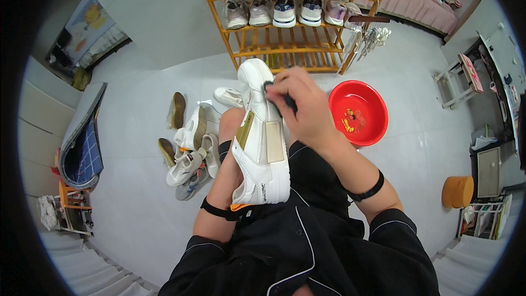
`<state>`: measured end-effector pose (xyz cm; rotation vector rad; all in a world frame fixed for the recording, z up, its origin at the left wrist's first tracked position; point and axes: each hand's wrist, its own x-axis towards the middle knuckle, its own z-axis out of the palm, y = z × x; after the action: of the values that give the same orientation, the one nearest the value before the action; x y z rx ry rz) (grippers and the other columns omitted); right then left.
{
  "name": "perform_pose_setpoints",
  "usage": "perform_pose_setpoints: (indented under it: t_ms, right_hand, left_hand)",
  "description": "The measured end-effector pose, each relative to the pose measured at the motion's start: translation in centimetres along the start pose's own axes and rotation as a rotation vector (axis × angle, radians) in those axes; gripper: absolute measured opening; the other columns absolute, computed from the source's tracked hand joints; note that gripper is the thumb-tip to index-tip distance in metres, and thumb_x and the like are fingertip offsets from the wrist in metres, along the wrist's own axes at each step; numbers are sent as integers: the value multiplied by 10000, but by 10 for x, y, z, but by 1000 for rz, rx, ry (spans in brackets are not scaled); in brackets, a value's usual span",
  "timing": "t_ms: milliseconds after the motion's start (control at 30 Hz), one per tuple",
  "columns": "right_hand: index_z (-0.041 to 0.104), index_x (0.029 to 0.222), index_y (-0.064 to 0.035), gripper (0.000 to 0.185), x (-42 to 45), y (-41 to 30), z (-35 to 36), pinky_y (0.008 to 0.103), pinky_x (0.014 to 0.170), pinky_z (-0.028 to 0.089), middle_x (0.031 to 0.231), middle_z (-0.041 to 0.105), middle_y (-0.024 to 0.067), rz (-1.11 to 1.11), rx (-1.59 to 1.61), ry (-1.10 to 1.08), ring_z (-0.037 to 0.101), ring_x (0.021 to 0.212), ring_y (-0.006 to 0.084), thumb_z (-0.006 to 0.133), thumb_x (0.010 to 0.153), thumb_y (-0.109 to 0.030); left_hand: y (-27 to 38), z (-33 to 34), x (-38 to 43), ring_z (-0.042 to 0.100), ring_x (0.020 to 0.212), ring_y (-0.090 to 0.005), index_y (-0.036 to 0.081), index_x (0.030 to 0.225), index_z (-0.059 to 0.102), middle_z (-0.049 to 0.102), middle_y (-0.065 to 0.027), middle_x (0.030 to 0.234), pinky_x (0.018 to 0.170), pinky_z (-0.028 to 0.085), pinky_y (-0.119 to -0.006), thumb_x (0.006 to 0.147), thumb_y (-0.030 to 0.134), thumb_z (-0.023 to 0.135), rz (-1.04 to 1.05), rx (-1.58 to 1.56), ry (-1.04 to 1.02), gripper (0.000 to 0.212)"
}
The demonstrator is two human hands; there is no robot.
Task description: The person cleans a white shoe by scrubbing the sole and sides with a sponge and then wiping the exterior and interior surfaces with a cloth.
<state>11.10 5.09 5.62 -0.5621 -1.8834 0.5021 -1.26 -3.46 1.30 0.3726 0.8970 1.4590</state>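
Observation:
A white sneaker [263, 156] with beige and olive side panels is held up in front of me, its toe pointing away. My left hand [237, 163] is mostly hidden behind and inside the shoe, with only a part near its opening showing. My right hand [296, 100], slightly blurred, pinches a small dark object [287, 102] against the edge of the sole near the toe; what it is cannot be made out. Beyond my left knee lies another white shoe [228, 97] on the floor.
A wooden shoe rack [287, 51] with several pairs stands ahead. To the right sits a red plastic basin [380, 109]. Several used shoes [187, 168] are piled on the floor to the left. Farther right are a small stool [470, 73] and a round tan stool [457, 192].

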Motion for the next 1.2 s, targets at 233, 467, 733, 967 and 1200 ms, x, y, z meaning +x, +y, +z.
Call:
perform_pose_setpoints:
  t_ms: [233, 467, 733, 967, 1200]
  right_hand:
    - [475, 685, -46, 144, -40, -38, -2, 307, 607, 390, 715, 465, 69, -15, 122, -337, 456, 695, 245, 562, 582, 5]
    - [492, 689, -38, 151, -7, -3, 1, 306, 598, 384, 704, 475, 78, -27, -21, -32, 457, 688, 252, 552, 575, 40]
    - [492, 688, -24, 136, -30, -28, 5, 295, 550, 388, 685, 481, 93, 0, 41, -274, 479, 656, 244, 591, 599, 7]
    - [474, 678, -27, 125, -25, -23, -1, 318, 555, 373, 669, 457, 97, 42, 28, -191, 450, 640, 262, 561, 598, 15]
    - [455, 655, -29, 110, -25, -24, 2, 325, 571, 368, 689, 453, 99, 75, 45, -273, 445, 663, 266, 545, 600, 3]
  left_hand:
    - [10, -5, 4, 529, 730, -158, 58, 997, 445, 517, -68, 826, 636, 455, -272, 819, 296, 372, 12, -27, 16, 307]
    - [4, 7, 0, 502, 820, -146, 70, 1069, 382, 478, -70, 934, 695, 435, -268, 818, 266, 381, 21, 6, -56, 319]
    - [13, -6, 0, 451, 947, -145, 96, 1162, 297, 408, -65, 1084, 776, 403, -275, 818, 250, 392, -20, -70, -66, 389]
    - [18, 18, 6, 444, 979, -174, 93, 1186, 281, 398, -74, 1123, 805, 392, -301, 825, 273, 360, 50, 39, -101, 411]
    - [31, 38, 3, 480, 938, -208, 13, 1133, 347, 445, -118, 1079, 800, 399, -314, 835, 245, 317, -124, -37, 181, 379]
